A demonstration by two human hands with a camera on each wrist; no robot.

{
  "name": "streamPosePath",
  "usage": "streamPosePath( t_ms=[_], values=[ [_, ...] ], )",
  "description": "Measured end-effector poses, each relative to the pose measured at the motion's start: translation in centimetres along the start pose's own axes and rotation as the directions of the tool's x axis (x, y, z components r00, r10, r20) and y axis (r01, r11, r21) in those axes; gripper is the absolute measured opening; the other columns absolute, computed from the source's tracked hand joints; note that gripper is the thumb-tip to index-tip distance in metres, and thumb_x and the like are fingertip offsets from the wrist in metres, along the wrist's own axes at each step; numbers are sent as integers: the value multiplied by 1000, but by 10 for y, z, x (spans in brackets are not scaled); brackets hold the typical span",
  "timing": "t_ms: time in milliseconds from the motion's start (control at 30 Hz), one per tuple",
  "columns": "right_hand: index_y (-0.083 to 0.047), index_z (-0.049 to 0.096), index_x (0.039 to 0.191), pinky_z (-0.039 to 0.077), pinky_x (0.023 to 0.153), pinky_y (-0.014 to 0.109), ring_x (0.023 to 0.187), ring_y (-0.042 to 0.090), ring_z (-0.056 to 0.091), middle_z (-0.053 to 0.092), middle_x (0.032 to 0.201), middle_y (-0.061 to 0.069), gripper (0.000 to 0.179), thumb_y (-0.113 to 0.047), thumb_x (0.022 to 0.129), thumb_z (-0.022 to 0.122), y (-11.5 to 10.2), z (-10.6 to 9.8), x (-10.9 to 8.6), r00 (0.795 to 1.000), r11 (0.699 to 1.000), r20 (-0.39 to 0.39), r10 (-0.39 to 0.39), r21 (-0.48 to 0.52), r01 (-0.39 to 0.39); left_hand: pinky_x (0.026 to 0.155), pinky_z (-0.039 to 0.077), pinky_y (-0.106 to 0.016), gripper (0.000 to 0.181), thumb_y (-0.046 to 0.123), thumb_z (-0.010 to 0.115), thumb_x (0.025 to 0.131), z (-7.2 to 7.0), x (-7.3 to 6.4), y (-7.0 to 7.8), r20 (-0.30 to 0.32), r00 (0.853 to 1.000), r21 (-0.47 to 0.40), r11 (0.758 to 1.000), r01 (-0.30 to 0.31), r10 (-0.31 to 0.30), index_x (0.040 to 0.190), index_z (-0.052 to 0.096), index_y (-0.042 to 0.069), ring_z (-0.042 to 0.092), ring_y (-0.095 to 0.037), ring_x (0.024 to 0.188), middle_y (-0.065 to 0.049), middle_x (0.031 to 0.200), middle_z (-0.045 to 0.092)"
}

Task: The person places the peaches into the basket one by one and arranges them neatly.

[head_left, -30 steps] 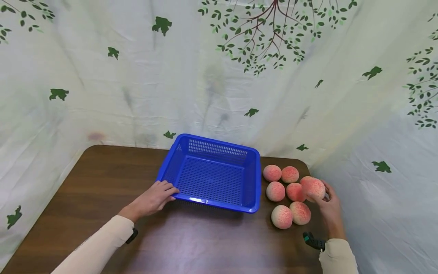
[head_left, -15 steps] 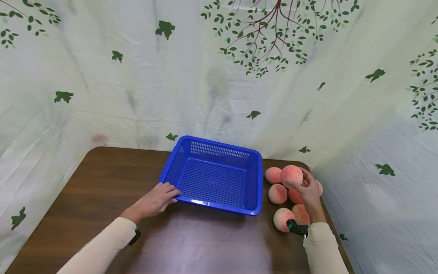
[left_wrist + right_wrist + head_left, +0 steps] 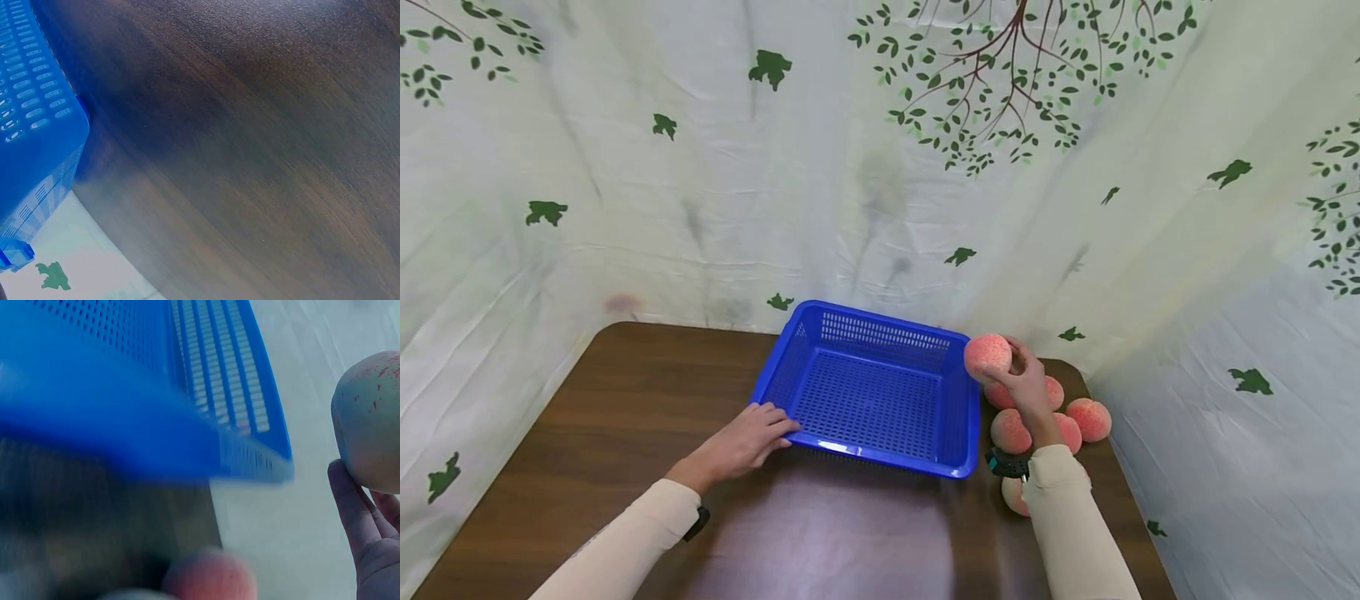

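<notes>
A blue plastic basket [image 3: 865,454] with slotted sides stands at the back of the brown table, and nothing lies in it. My left hand [image 3: 741,442] grips its near left corner, fingers over the rim. In my right hand [image 3: 1028,387] is a pink peach [image 3: 987,357], pinched between thumb and fingers and raised beside the basket's far right corner. The right wrist view shows the same peach [image 3: 372,425] up close on the fingertips. Several more peaches lie right of the basket, among them one peach [image 3: 1088,419] near the table's right edge; my right hand and forearm partly cover others.
Brown wooden table [image 3: 850,542] runs up to a pale cloth backdrop [image 3: 700,167] printed with leaves and branches. In the left wrist view the basket's slotted side [image 3: 37,81] stands over the tabletop.
My right hand has picked a peach from the group at the right and carried it left to the basket's far right corner. My left hand has kept its grip on the basket.
</notes>
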State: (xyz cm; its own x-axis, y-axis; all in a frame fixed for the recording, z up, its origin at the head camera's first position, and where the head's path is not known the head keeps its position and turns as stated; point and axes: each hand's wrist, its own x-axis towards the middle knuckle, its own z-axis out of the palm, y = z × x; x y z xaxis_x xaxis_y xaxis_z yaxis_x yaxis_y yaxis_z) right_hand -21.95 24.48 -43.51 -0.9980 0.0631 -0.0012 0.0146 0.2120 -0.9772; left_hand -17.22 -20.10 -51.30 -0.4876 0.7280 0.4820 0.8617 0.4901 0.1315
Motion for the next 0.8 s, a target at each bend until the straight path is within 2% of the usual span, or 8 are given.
streamPosePath(
  t_ms=[100, 167, 433, 533, 700, 800],
  values=[
    [-4, 41, 142, 48, 80, 22, 101, 13, 56, 47, 136, 17, 66, -8, 85, 74, -8, 16, 11, 1000, 1000, 23, -2, 7, 2, 71, 39, -31, 14, 18, 64, 91, -1, 0, 0, -3, 1000, 5, 1000, -8, 8, 103, 68, 10, 51, -17, 82, 1, 91, 62],
    [-4, 42, 142, 48, 79, 25, 99, 15, 55, 47, 135, 18, 66, -7, 84, 74, -10, 27, 19, 999, 1000, 33, -8, 8, 8, 71, 39, -30, 15, 20, 61, 94, -1, 1, 0, -8, 1000, 3, 1000, -14, 14, 103, 68, 10, 50, -16, 81, 1, 90, 62],
    [-11, 49, 139, 46, 89, 41, 109, 29, 54, 52, 132, 14, 65, -21, 81, 78, -11, 76, 47, 996, 995, 56, -68, -68, 72, 70, 39, -30, 26, 28, 49, 101, 1, 1, 0, -33, 999, -9, 1000, -30, 30, 102, 68, 10, 50, -16, 80, 1, 89, 62],
    [-13, 48, 139, 45, 91, 47, 111, 31, 55, 51, 135, 13, 67, -24, 80, 79, -10, 95, 53, 996, 996, 80, -50, -68, 56, 70, 39, -30, 25, 28, 50, 100, 1, 1, 0, -30, 999, -7, 1000, -28, 27, 102, 68, 10, 50, -16, 80, 1, 89, 62],
    [-15, 51, 136, 46, 89, 47, 110, 30, 55, 51, 134, 12, 67, -26, 77, 82, -4, 127, 65, 995, 997, 98, -22, -72, 29, 70, 39, -30, 17, 23, 56, 97, 0, 0, 1, -20, 1000, 2, 1000, -23, 23, 102, 68, 11, 50, -16, 80, 1, 89, 61],
    [-14, 52, 135, 47, 89, 47, 109, 30, 56, 54, 131, 14, 66, -25, 77, 82, 2, 149, 70, 994, 996, 105, -10, -86, 19, 70, 39, -30, 22, 25, 51, 100, -1, -1, 2, -27, 999, 5, 1000, -23, 23, 101, 68, 11, 50, -16, 80, 1, 88, 60]
  ],
)
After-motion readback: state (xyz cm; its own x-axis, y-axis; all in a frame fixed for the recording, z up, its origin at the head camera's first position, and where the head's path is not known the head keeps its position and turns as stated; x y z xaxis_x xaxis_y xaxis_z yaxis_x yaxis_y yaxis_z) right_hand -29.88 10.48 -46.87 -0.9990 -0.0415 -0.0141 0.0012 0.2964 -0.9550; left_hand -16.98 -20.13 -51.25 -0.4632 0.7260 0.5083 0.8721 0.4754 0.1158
